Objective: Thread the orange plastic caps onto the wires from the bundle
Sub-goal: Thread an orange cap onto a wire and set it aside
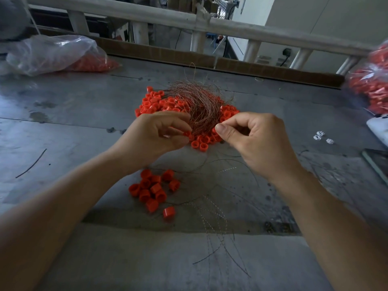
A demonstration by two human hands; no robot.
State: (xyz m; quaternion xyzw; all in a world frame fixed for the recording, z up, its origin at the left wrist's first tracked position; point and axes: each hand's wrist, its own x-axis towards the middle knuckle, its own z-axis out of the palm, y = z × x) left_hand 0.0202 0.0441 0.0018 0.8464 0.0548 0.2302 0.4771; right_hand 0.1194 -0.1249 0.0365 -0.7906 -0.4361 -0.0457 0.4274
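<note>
A bundle of thin copper-coloured wires (199, 101) lies across a heap of orange plastic caps (155, 102) in the middle of the grey table (73, 127). My left hand (155, 136) pinches one orange cap (186, 134) at its fingertips, just in front of the bundle. My right hand (254, 139) pinches a wire from the bundle between thumb and forefinger, close to that cap. A smaller group of orange caps (152, 191) sits nearer me, with thin wires (212, 215) running from them toward the front edge.
A clear plastic bag of orange caps (56, 53) lies at the back left. Another bag of caps (371, 87) sits at the right edge, with small white pieces (321, 136) near it. A wooden rail (210, 25) runs behind the table.
</note>
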